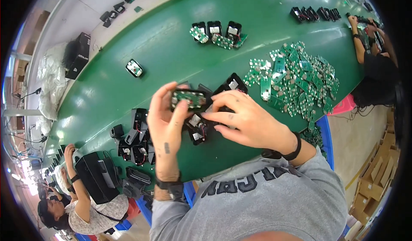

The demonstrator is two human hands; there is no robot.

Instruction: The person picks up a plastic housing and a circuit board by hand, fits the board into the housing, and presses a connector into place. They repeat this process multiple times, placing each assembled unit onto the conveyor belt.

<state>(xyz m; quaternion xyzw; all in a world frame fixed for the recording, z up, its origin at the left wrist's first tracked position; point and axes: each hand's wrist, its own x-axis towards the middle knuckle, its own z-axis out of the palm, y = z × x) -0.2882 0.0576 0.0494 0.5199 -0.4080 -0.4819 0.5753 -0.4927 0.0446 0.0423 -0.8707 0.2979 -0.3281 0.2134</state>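
My left hand (165, 125) grips a black plastic housing with a green circuit board (189, 99) in it. The thumb presses on the board's face. Beside the right end of that housing is my right hand (244, 118), its fingers bent and apart; I see nothing held between them, though part of the space under them is hidden. Below and behind the hands lie more black housings: one (234, 84) shows a pale block inside, and others (196, 129) have pale blocks and thin red wires.
A heap of green circuit boards (300, 80) covers the table's right side. Black housings (136, 148) cluster left of my left wrist; three housings with boards (214, 28) stand farther back. One filled housing (134, 68) lies alone. Co-workers (92, 211) sit left and far right.
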